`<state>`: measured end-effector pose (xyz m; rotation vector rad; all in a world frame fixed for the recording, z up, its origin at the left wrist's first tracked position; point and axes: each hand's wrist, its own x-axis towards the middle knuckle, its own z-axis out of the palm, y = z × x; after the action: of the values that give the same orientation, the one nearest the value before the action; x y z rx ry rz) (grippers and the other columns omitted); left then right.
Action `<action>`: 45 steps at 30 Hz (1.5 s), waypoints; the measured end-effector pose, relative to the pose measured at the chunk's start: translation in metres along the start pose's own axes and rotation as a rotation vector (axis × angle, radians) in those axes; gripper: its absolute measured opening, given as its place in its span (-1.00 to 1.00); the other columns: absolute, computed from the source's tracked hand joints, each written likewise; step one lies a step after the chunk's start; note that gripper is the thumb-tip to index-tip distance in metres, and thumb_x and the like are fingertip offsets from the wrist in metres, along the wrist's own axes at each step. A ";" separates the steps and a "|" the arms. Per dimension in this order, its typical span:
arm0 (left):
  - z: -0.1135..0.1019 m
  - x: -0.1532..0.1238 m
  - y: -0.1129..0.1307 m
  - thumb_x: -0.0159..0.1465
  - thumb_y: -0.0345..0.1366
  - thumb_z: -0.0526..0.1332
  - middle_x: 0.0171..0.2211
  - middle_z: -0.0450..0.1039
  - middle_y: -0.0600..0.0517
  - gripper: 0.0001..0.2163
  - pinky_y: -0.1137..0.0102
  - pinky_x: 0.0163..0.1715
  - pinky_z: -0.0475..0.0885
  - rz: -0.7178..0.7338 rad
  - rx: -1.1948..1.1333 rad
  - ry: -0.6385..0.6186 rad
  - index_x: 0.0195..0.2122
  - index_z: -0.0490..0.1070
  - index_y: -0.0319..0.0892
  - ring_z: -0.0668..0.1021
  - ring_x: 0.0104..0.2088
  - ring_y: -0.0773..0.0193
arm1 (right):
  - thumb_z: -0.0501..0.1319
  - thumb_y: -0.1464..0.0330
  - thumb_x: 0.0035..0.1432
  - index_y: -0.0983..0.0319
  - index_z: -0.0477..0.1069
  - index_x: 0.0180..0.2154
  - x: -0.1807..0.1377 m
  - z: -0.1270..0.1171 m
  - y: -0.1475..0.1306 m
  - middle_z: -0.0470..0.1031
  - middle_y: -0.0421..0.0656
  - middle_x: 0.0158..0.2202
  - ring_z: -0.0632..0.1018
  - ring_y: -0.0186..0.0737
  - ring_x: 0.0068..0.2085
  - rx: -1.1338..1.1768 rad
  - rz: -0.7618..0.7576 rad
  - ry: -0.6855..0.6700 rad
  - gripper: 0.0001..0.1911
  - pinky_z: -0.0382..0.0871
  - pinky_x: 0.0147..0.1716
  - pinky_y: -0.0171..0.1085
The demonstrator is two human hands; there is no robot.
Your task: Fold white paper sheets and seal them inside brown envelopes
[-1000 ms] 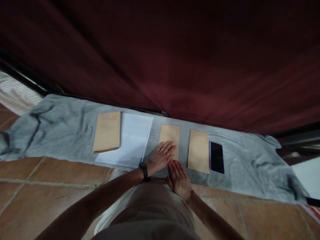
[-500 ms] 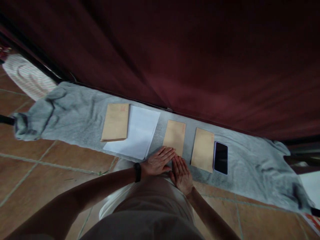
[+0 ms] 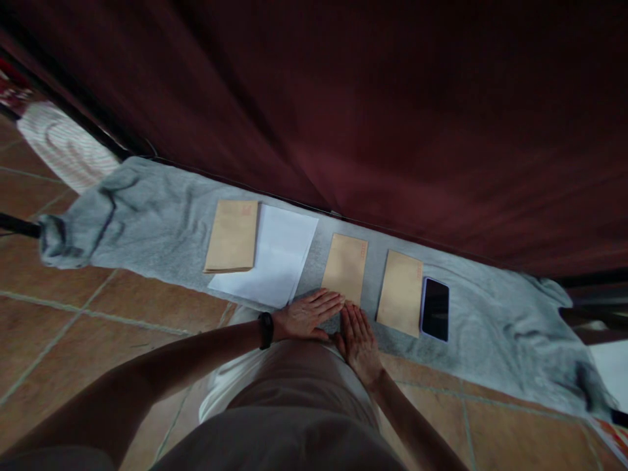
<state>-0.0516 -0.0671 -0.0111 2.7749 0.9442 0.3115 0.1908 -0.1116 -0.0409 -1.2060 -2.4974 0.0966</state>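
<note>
My left hand (image 3: 310,315) lies flat with its fingers out, over the lower edge of a brown paper envelope (image 3: 345,265). Close beside it, fingertips nearly touching, my right hand (image 3: 360,343) also lies flat at that envelope's lower edge. Both hands hide the envelope's near end. A second brown envelope (image 3: 400,293) rests just right of the hands. To the left, a stack of brown envelopes (image 3: 232,237) sits partly on several white paper sheets (image 3: 287,245). I cannot tell whether anything is under my palms.
A grey cloth (image 3: 161,216) covers the narrow surface in front of me. A phone (image 3: 436,311) with a dark screen lies right of the second envelope. Dark red fabric (image 3: 353,131) hangs behind. Tiled floor (image 3: 132,307) shows below, and a striped cloth (image 3: 69,147) is at far left.
The view has shifted slightly, so things at the left appear a little farther right. Both hands keep nearly the same place and flat pose at the envelope's lower edge.
</note>
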 end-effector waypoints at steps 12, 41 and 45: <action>0.005 -0.002 0.001 0.41 0.11 0.07 0.46 0.03 -0.16 -0.27 0.18 0.43 -0.01 -0.001 0.042 0.038 0.46 0.00 -0.24 0.07 0.46 0.09 | 0.10 0.32 0.40 0.37 -0.18 0.47 -0.001 -0.001 -0.001 0.07 0.12 0.45 0.17 0.06 0.44 -0.012 0.018 0.014 -0.24 0.23 0.36 0.11; 0.017 -0.022 0.002 0.42 0.04 0.08 0.34 0.26 -0.28 -0.37 0.15 0.32 0.22 -0.140 0.194 0.105 0.35 0.24 -0.34 0.30 0.37 -0.03 | 0.11 0.38 0.35 0.33 -0.04 0.44 -0.012 -0.025 -0.003 0.16 0.12 0.42 0.21 0.04 0.41 0.121 0.164 -0.046 -0.29 0.23 0.35 0.10; 0.002 0.000 0.007 0.46 -0.18 0.07 0.21 0.44 -0.28 -0.61 0.16 0.21 0.36 -0.204 0.222 0.034 0.15 0.47 -0.29 0.47 0.24 -0.02 | 0.22 0.39 0.26 0.29 0.07 0.41 -0.001 -0.030 -0.003 0.27 0.12 0.35 0.33 0.07 0.34 0.248 0.226 -0.002 -0.26 0.34 0.27 0.11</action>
<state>-0.0468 -0.0721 -0.0117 2.8408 1.3339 0.2346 0.1998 -0.1169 -0.0127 -1.3733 -2.2595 0.4514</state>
